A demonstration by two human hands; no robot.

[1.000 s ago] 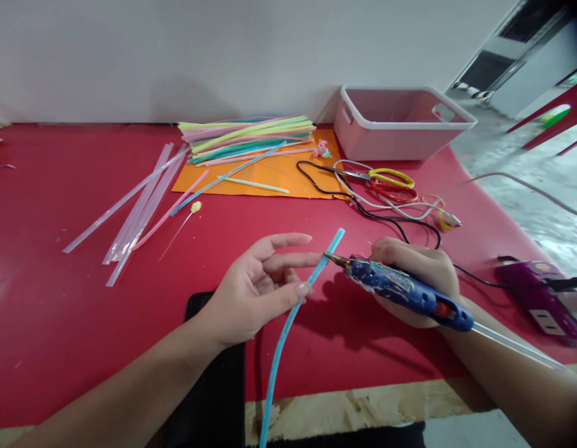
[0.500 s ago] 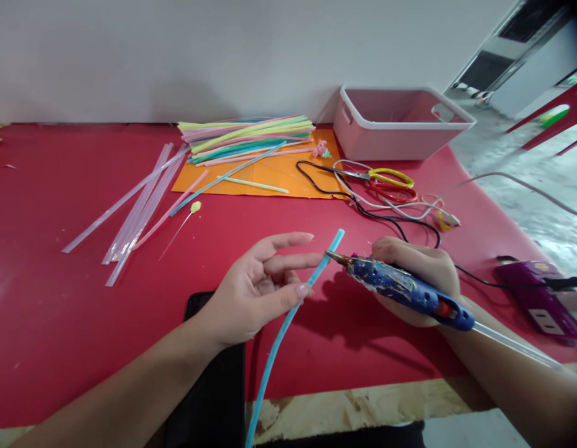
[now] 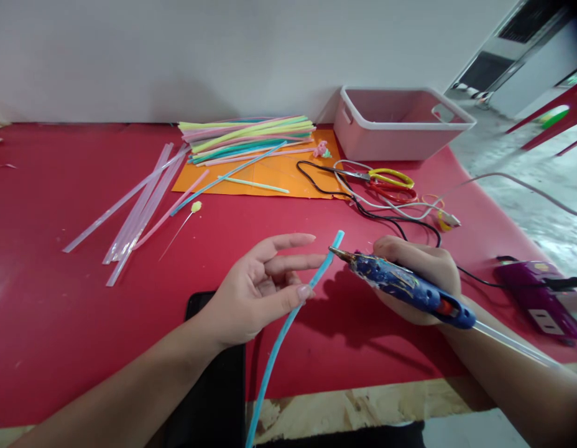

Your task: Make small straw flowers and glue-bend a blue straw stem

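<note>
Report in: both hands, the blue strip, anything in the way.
Left hand holding blue strip near its upper end. Right hand gripping glue gun, nozzle at strip, contact unclear. Nothing visible blocking; scissors lie farther back.

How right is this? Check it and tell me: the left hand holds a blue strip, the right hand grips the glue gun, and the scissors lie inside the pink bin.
Wrong about the scissors: the head view shows them lying in front of the pink bin, outside it. The rest stands: the left hand holds a blue strip and the right hand grips the glue gun.
</note>
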